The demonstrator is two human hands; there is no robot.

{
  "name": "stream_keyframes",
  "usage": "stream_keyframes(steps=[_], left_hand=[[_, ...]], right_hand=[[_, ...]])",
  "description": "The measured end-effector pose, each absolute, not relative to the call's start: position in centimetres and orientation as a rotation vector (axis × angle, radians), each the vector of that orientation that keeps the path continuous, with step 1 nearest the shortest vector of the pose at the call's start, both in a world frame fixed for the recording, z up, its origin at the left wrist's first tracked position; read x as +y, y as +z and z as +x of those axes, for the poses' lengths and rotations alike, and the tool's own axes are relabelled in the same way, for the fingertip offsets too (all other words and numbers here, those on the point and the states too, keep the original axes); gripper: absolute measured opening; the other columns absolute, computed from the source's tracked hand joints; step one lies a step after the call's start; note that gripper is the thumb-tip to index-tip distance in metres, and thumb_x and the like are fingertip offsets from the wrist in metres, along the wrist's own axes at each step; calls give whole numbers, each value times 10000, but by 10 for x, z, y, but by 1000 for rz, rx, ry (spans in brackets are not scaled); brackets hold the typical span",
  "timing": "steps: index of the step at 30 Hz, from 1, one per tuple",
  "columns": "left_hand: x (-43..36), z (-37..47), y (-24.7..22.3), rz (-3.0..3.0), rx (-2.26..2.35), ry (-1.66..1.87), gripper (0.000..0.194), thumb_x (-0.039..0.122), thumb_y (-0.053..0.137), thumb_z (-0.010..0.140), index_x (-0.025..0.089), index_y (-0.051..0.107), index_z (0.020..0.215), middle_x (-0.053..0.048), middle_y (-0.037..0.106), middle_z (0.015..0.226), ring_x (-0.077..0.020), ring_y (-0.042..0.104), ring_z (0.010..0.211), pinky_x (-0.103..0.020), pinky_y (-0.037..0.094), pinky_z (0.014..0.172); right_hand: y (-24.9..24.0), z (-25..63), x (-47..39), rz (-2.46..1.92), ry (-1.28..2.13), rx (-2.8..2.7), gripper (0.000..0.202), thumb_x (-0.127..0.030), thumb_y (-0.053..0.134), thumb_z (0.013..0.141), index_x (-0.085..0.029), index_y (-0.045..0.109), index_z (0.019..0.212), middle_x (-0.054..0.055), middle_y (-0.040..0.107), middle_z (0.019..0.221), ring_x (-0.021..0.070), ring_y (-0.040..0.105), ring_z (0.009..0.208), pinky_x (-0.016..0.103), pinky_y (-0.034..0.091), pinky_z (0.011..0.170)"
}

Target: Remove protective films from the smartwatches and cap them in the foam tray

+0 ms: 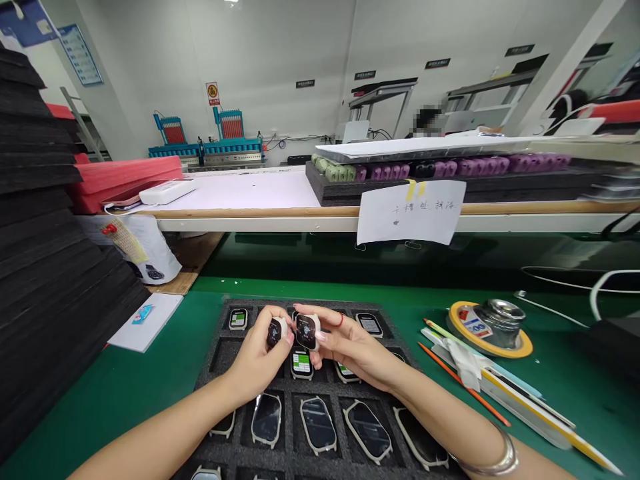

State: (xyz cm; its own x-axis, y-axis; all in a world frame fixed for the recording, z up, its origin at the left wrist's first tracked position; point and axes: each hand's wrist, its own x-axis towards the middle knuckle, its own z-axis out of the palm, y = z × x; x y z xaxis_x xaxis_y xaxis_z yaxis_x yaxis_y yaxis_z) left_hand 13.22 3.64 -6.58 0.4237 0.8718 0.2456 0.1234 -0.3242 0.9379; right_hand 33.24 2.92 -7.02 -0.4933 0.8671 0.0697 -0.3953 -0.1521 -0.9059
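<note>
My left hand [264, 350] is closed around a smartwatch body [275, 332] with a dark, lit face. Pinched in the fingers of my right hand [353, 343] is a second smartwatch body [307, 331], pale-cased with a dark screen. The two watches are held side by side above a black foam tray [227, 400]. Watch bodies lie in its compartments: a watch with a green and white screen [302, 363] sits just below my hands, and several dark-screened ones, such as this watch [319, 425], lie nearer to me. My hands and forearms hide part of the tray.
To the right are a roll of yellow tape [463, 321], a glass jar with a metal lid [503, 323], an orange stick [465, 385] and a white-and-yellow tool. Stacked black foam trays [40, 267] rise at left. A shelf [280, 220] with a handwritten paper [411, 212] crosses behind.
</note>
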Motion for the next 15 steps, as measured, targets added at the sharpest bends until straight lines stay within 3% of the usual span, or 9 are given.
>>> stream_keyframes(steps=[15], left_hand=[[37, 133, -67, 1724, 875, 985, 85, 303, 502, 944, 228, 476, 973, -11, 539, 948, -164, 519, 875, -279, 409, 762]], right_hand=[[-69, 332, 27, -626, 1802, -1189, 481, -369, 794, 803, -304, 657, 1259, -11, 630, 915, 114, 665, 676, 299, 547, 700]])
